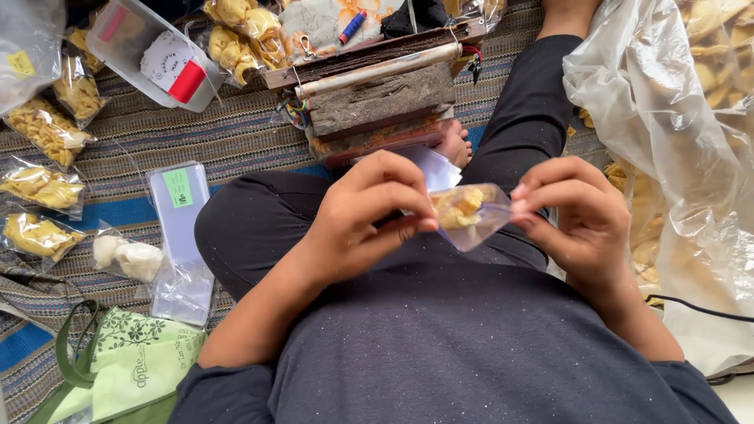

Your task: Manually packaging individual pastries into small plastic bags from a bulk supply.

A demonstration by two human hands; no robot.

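Floor is covered by a woven striped mat (243,133), browns and greys with a blue band running through it. No walls or windows in view, just soft even light with hardly any shadows. On the mat at the top sits a low wooden contraption (377,86) with a pale roller bar across it, wires hanging off the left end; can't really tell what it is from this angle. Left side has small sealed snack bags (43,188) scattered about, a clear plastic tub (153,51), and a stack of flat empty pouches (182,235). A green bag (133,361) sits bottom left. Big crumpled clear plastic sheet (667,141) fills the right.
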